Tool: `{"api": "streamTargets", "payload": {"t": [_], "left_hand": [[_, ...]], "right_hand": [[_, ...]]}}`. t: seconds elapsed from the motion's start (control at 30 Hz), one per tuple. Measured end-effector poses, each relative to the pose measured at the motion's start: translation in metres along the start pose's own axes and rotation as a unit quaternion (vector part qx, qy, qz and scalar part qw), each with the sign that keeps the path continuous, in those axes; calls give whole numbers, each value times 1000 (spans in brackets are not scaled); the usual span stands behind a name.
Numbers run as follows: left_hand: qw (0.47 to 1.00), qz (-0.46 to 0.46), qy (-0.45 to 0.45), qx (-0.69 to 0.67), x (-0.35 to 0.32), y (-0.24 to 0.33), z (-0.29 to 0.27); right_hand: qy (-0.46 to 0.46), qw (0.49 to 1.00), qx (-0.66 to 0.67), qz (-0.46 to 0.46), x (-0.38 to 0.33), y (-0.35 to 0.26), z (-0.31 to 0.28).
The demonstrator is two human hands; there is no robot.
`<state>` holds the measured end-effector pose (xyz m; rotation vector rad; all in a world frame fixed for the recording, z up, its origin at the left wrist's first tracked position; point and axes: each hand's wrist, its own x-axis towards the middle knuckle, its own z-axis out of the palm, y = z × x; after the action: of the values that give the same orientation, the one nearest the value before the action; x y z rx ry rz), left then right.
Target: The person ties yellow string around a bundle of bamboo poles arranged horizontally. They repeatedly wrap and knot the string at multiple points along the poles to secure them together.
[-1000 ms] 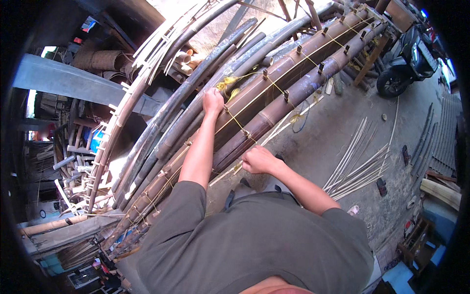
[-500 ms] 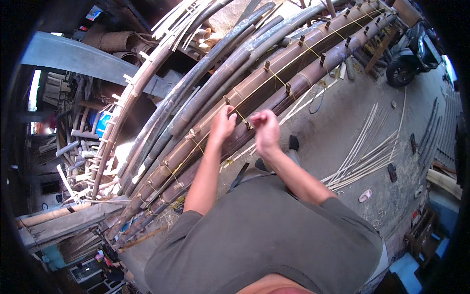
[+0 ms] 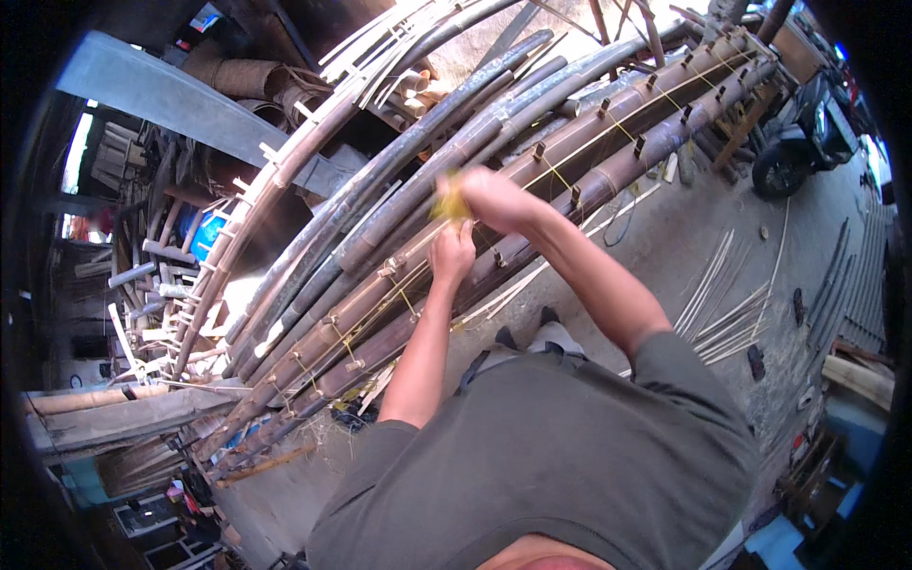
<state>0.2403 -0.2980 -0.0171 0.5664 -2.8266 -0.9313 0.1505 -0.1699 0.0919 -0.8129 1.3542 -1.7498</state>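
Note:
Two long brown bamboo poles run side by side in front of me, the far pole [image 3: 513,179] and the near pole [image 3: 608,171]. Short wooden pegs [image 3: 576,196] stand up along both, and thin yellow cord [image 3: 622,128] is strung between them. My right hand [image 3: 494,201] is over the far pole, smeared by motion, with its fingers round a blurred bundle of yellow cord [image 3: 448,201]. Just below it my left hand [image 3: 453,251] is closed at the far pole; what its fingers grip is hidden.
More dark bamboo poles [image 3: 418,114] lie beyond, beside a curved pole with light pegs [image 3: 214,261]. Thin bamboo strips [image 3: 727,304] are spread on the concrete floor at right. A motorbike [image 3: 793,157] stands at the far right. Cut bamboo pieces [image 3: 128,275] are piled at left.
My right hand has swung left and up across my left hand to the far pole, and the yellow bundle now shows in it. My left hand stays at the far pole.

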Motion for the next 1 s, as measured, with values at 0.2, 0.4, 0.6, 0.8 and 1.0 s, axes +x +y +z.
{"api": "streamTargets", "payload": {"t": [0.2,0.4,0.6,0.8,1.0], "left_hand": [[999,16,-11,-47,-1,22,-5],[941,83,32,-325,77,95,-48],[996,80,26,3,131,-9,11],[991,134,0,-8,69,-31,-96],[980,98,-169,43,-44,-152,-131]], "right_hand": [[-6,840,-525,-138,-115,121,44],[62,907,-409,-74,-114,88,52],[283,951,-62,-112,-137,98,56],[334,897,215,196,-138,153,122],[299,824,453,164,-87,152,237]]}}
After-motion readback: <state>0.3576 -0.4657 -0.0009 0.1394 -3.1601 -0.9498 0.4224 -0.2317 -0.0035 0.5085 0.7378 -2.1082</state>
